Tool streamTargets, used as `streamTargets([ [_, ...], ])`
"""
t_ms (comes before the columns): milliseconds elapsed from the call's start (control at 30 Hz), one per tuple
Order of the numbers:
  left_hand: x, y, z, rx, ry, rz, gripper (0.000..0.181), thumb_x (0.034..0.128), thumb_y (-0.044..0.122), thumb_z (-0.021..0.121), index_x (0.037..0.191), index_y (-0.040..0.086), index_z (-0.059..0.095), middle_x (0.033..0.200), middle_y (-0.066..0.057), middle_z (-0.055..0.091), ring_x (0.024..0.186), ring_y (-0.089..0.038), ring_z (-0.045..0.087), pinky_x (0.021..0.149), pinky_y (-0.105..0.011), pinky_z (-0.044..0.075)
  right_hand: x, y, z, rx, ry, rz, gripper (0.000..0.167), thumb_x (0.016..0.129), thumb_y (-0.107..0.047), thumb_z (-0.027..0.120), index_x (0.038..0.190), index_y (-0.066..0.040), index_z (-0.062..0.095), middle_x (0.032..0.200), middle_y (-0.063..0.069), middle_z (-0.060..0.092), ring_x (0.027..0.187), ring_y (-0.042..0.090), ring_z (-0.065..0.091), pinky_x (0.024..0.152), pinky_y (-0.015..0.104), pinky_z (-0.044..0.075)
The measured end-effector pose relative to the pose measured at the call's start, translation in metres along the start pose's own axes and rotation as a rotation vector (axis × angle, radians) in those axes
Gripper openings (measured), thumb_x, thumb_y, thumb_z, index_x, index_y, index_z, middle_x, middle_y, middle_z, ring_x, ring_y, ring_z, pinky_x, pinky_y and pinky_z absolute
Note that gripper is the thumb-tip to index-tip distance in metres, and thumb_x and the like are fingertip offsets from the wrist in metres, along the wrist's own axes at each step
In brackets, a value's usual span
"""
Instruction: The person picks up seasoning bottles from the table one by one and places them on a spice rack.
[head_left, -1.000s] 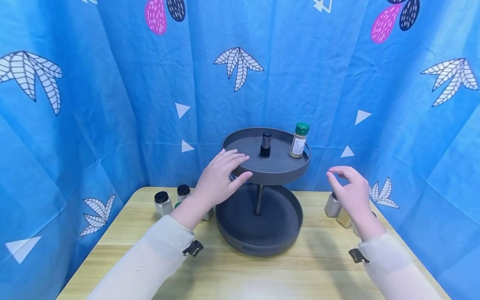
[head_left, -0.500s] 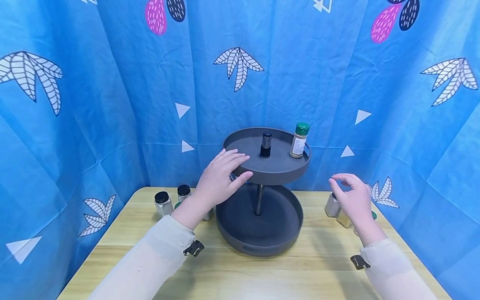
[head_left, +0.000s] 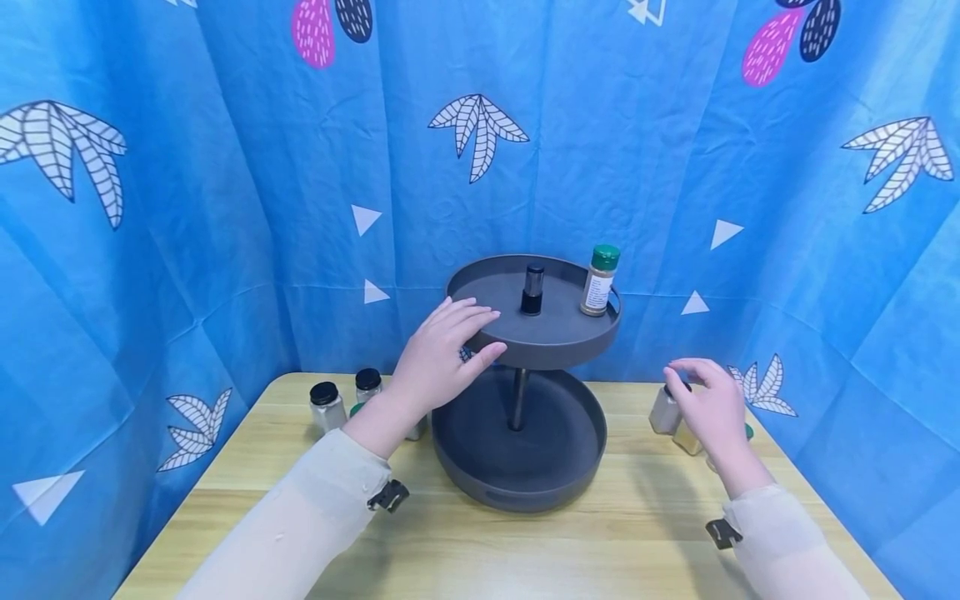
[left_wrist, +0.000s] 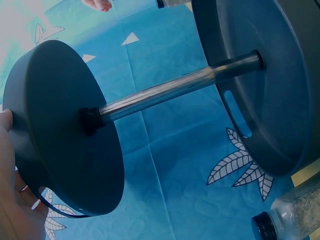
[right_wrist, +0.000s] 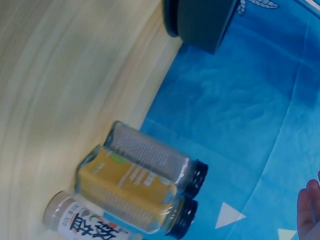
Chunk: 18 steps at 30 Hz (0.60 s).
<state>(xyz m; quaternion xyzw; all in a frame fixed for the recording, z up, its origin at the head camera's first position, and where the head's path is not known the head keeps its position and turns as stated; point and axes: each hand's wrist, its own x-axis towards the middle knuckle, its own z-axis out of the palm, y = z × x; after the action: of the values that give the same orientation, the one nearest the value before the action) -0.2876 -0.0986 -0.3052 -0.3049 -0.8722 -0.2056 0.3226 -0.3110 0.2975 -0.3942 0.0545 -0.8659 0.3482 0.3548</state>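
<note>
A dark grey two-tier round stand is in the middle of the head view, its upper tray [head_left: 558,335] above the lower tray [head_left: 517,493]. At the upper tray's left side rests my left hand [head_left: 438,362], fingers extended and thumb against the outer wall. My right hand [head_left: 714,412], thumb and forefinger apart and holding nothing, hovers just above several spice jars on the right. These include a grey-filled jar [right_wrist: 150,152] and a yellow-labelled jar [right_wrist: 127,192], both black-capped, and a round shaker [right_wrist: 85,220]. A green-capped spice bottle [head_left: 597,290] stands on the upper tray.
A short dark upright piece [head_left: 532,292] rises from the upper tray's centre. More jars, including a black-capped jar [head_left: 326,408], stand on the left of the wooden table [head_left: 517,558], partly behind my left arm. A blue patterned curtain [head_left: 315,208] surrounds the table.
My right hand has moved down and slightly right, closer to the jars on the right. The left hand and the stand have stayed in place.
</note>
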Motion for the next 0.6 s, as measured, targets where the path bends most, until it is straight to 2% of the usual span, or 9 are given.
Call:
streamTargets([
  [100, 0.0, 0.0, 0.0, -0.001, 0.004, 0.005, 0.051, 0.0977, 0.048, 0.061, 0.136, 0.014, 0.064, 0.138, -0.003, 0.062, 0.14, -0.022, 0.044, 0.124, -0.039, 0.02, 0.0, 0.006, 0.0, -0.008, 0.005, -0.004, 0.022, 0.096, -0.025, 0.068, 0.103, -0.006, 0.076, 0.108, 0.01, 0.071, 0.1, 0.028, 0.065, 0.079, 0.017, 0.046],
  [233, 0.0, 0.0, 0.001, 0.005, 0.006, 0.005, 0.051, 0.0975, 0.049, 0.061, 0.137, 0.015, 0.063, 0.138, -0.003, 0.062, 0.14, -0.021, 0.044, 0.124, -0.04, 0.021, -0.001, 0.014, -0.001, -0.011, 0.005, -0.012, 0.021, 0.096, -0.023, 0.069, 0.103, -0.005, 0.076, 0.107, 0.011, 0.071, 0.1, 0.033, 0.066, 0.072, 0.005, 0.044],
  [300, 0.0, -0.001, 0.001, 0.008, 0.004, 0.002, 0.051, 0.0977, 0.049, 0.06, 0.137, 0.016, 0.063, 0.138, -0.002, 0.061, 0.14, -0.021, 0.043, 0.124, -0.04, 0.021, -0.002, 0.018, -0.002, -0.012, 0.009, -0.011, 0.019, 0.095, -0.022, 0.07, 0.102, -0.005, 0.076, 0.106, 0.012, 0.071, 0.099, 0.034, 0.067, 0.074, 0.005, 0.045],
  [467, 0.0, -0.001, 0.002, 0.006, 0.003, -0.002, 0.051, 0.0976, 0.049, 0.06, 0.137, 0.015, 0.063, 0.138, -0.002, 0.062, 0.14, -0.021, 0.044, 0.123, -0.042, 0.023, -0.004, 0.024, -0.003, -0.026, 0.017, -0.002, 0.017, 0.094, -0.021, 0.071, 0.1, -0.006, 0.076, 0.105, 0.01, 0.072, 0.095, 0.012, 0.061, 0.08, 0.006, 0.045],
  [533, 0.0, -0.002, 0.002, 0.005, 0.004, -0.002, 0.051, 0.0975, 0.048, 0.061, 0.136, 0.015, 0.064, 0.138, -0.002, 0.062, 0.14, -0.021, 0.044, 0.123, -0.042, 0.022, -0.005, 0.027, -0.004, -0.041, 0.016, -0.006, 0.018, 0.094, -0.022, 0.071, 0.1, -0.006, 0.076, 0.105, 0.01, 0.072, 0.094, 0.008, 0.058, 0.08, 0.005, 0.042],
  [600, 0.0, -0.001, 0.002, 0.004, 0.004, -0.003, 0.051, 0.0975, 0.048, 0.061, 0.136, 0.015, 0.064, 0.138, -0.002, 0.062, 0.14, -0.021, 0.044, 0.124, -0.041, 0.021, -0.006, 0.028, -0.005, -0.048, 0.011, -0.004, 0.018, 0.095, -0.021, 0.07, 0.1, -0.005, 0.076, 0.105, 0.012, 0.072, 0.096, 0.014, 0.06, 0.079, 0.006, 0.041],
])
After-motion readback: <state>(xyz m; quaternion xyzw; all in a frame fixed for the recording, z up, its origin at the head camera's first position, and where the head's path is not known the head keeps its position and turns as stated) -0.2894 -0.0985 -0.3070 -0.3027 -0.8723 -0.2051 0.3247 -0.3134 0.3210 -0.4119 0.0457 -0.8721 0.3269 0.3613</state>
